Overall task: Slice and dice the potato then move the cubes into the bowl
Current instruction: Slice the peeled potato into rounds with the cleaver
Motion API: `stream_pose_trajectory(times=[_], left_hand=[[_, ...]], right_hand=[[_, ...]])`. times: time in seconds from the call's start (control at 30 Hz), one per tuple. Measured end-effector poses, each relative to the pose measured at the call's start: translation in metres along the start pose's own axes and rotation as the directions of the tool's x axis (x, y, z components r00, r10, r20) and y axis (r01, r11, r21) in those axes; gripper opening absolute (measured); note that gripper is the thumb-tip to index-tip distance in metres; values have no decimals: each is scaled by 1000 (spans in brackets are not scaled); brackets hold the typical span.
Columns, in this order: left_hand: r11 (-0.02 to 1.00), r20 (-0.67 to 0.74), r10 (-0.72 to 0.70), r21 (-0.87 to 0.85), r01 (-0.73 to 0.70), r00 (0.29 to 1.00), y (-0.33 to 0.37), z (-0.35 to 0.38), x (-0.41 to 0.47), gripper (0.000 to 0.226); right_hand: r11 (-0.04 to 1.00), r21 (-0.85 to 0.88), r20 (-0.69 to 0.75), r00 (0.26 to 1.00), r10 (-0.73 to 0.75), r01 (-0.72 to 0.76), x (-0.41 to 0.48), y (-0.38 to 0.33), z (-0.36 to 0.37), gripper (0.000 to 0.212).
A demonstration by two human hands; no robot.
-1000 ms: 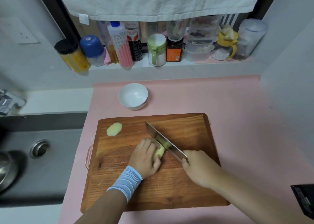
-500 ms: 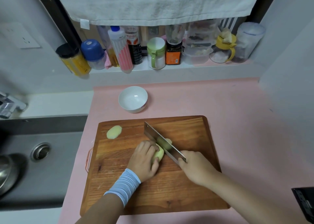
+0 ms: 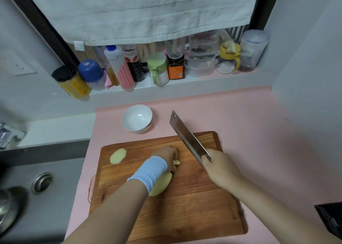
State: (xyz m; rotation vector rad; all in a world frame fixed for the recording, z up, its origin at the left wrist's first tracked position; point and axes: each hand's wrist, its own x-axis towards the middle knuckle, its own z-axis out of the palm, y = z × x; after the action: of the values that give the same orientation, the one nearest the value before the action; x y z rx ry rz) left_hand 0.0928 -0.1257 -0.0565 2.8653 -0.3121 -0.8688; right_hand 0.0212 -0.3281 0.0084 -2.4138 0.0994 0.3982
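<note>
Head view, potato (image 3: 160, 185) under left hand (image 3: 166, 156), on board (image 3: 194, 206)

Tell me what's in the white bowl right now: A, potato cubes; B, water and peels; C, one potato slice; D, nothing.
D: the bowl shows only its bare white inside, while the potato and a cut slice lie on the board.
</note>
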Motion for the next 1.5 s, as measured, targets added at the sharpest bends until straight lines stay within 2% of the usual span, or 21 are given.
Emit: stream_pose_trajectory(times=[0.07,0.13,0.2,0.33,0.43,0.53,0.63,0.73,0.8,0.87,1.1,1.33,1.5], left_hand=[[999,-3,2,-32,-2,1000,0,1,8,29],[989,-30,-6,-146,1,1000,-5,2,13,12],[971,-60,-13,-239,-2,998,-12,1,16,5],[954,-213,-60,-300,-7,975,-24,-5,20,15],[968,-231,-68,-249,9,971,-30,-9,23,30],[950,-272,-130,-311,41,953,-38,-7,16,43],[922,-384,-163,-387,1,909,-43,0,-16,10],[937,-581,43,-259,-235,813,-48,21,-62,10],[911,-640,183,-175,-374,746,-49,38,-85,12],[891,-660,254,-125,-437,707,-46,54,-97,18],[915,-726,201,-101,-392,657,-42,84,-94,32],[906,-766,156,-140,-399,624,-42,92,-87,24],[906,-785,163,-122,-406,598,-43,94,-82,24]], right_hand=[[1000,5,3,1000,6,-6,2,4,-1,30],[1000,14,5,1000,10,-10,4,6,-2,31],[1000,18,5,1000,17,-17,7,7,-2,33],[1000,14,26,999,25,-26,14,5,2,34],[1000,-7,59,998,17,-16,19,-1,6,33],[999,-38,84,996,-6,9,18,-8,9,31],[995,-89,102,994,-41,50,11,-13,13,29],[984,-133,104,989,-106,119,-2,-20,19,26],[971,-160,122,980,-160,179,-12,-27,26,23],[954,-189,140,968,-210,234,-24,-34,32,21],[887,-333,146,947,-287,320,-53,-43,47,26],[911,-330,131,968,-215,247,-65,-41,45,33],[921,-320,136,973,-189,223,-71,-45,40,23]])
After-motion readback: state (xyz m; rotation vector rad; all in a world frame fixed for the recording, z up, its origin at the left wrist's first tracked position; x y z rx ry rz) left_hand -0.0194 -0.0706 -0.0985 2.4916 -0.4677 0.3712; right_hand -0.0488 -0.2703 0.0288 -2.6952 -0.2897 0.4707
